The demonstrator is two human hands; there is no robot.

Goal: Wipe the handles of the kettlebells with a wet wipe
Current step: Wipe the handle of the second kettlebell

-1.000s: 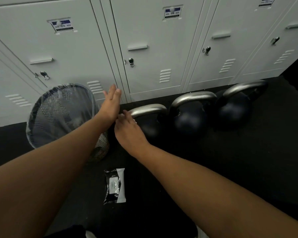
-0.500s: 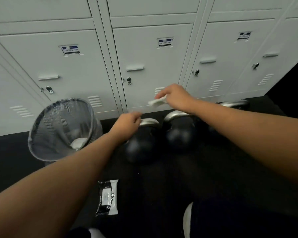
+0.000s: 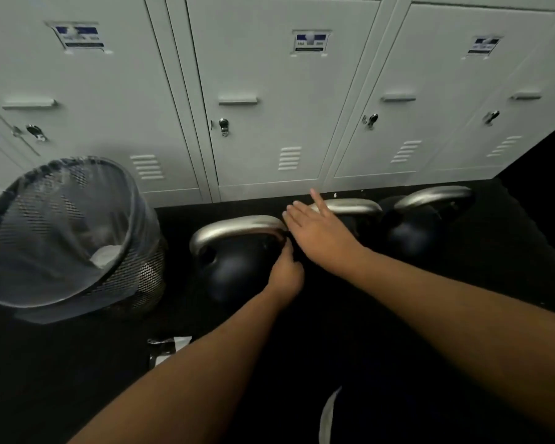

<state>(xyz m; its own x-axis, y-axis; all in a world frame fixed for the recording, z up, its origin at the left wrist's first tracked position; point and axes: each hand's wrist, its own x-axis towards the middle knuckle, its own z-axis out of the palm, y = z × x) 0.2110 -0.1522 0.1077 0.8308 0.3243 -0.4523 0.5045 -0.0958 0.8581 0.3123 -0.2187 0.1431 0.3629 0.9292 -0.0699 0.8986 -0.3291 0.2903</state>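
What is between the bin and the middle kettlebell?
Another kettlebell stands between the bin and the middle kettlebell; the head view shows it.

Behind the leftmost kettlebell point(image 3: 234, 267) runs the row of lockers point(image 3: 269, 91). To its left stands the wastebasket point(image 3: 135, 283), with a crumpled wipe point(image 3: 104, 256) lying in it. Just to its right and a little farther back is the middle kettlebell point(image 3: 353, 206), and farther right the third kettlebell point(image 3: 414, 241). In front of it, leftward, the wipe packet point(image 3: 165, 347) lies on the floor point(image 3: 45, 363). The left hand point(image 3: 285, 270) is at the right end of its handle, the right hand point(image 3: 318, 229) just above that.
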